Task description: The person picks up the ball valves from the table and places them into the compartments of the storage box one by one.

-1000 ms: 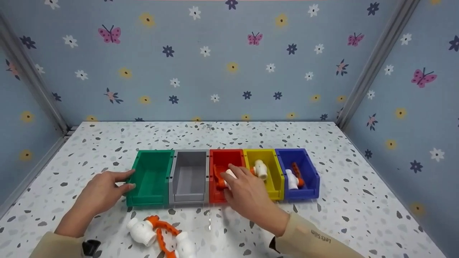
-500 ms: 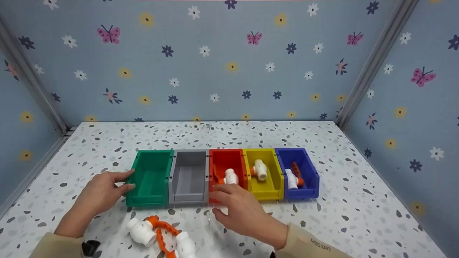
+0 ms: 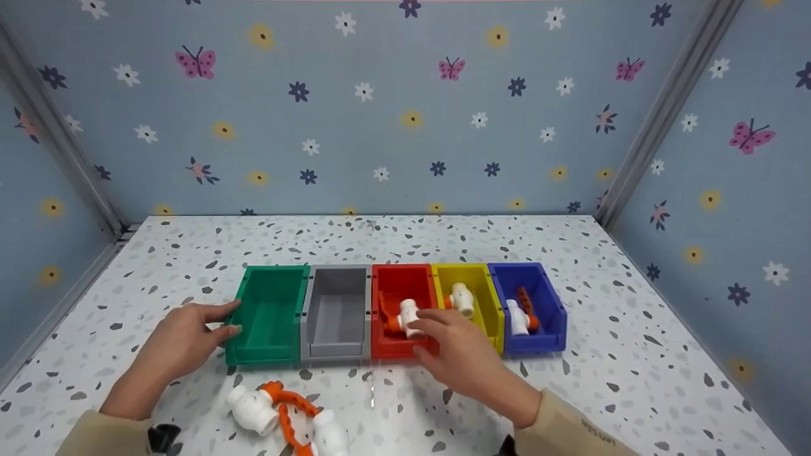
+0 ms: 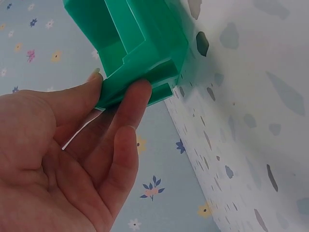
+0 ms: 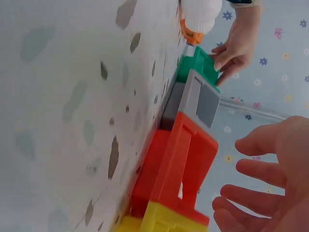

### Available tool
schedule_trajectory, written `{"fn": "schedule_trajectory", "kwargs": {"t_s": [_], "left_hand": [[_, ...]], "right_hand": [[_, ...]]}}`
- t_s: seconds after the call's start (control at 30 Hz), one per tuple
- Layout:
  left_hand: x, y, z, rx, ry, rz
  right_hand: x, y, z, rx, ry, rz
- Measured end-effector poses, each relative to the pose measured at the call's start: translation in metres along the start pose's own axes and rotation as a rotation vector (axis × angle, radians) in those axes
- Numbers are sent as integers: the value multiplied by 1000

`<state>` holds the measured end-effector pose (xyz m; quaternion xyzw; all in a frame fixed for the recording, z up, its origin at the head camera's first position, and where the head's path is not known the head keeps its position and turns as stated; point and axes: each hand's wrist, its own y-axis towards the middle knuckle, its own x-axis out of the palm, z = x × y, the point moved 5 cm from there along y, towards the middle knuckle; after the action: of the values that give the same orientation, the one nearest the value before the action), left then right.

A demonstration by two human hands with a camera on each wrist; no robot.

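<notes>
My left hand (image 3: 180,342) pinches the left wall of the green bin (image 3: 263,354). In the left wrist view its thumb lies at the wall's upper edge, and the fingertips press from outside. My right hand (image 3: 472,358) hovers at the front right of the red bin (image 3: 396,350), fingers apart and slightly bent, holding nothing. Inside that bin lies a white ball valve (image 3: 408,313) with an orange handle; the fingertips overlap its right side in the head view. The right wrist view shows a gap between this hand (image 5: 285,179) and the red bin (image 5: 164,169).
Grey (image 3: 336,348), yellow (image 3: 494,329) and blue (image 3: 535,342) bins complete the row. One similar valve (image 3: 462,299) lies in the yellow bin, another (image 3: 518,318) in the blue. Two more, a left valve (image 3: 253,411) and a right valve (image 3: 331,434), lie on the speckled table near the front.
My right hand has let go of the valve in the red bin, drawn back towards the front, then shifted right and slightly forward. My left hand stays at the green bin.
</notes>
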<state>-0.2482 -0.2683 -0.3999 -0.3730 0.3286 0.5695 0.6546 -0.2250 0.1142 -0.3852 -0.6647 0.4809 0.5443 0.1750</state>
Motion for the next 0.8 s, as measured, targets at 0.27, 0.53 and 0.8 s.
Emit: {"fn": "schedule_trajectory", "kwargs": {"t_s": [0.27, 0.53, 0.8], "left_hand": [[0, 0, 0, 6, 7, 3], [1, 0, 2, -5, 10, 11], [0, -6, 6, 11, 78, 65]], "right_hand": [[-38, -14, 62, 143, -86, 161], [-76, -43, 132, 335, -152, 201], [-89, -71, 170, 418, -166, 201]]}}
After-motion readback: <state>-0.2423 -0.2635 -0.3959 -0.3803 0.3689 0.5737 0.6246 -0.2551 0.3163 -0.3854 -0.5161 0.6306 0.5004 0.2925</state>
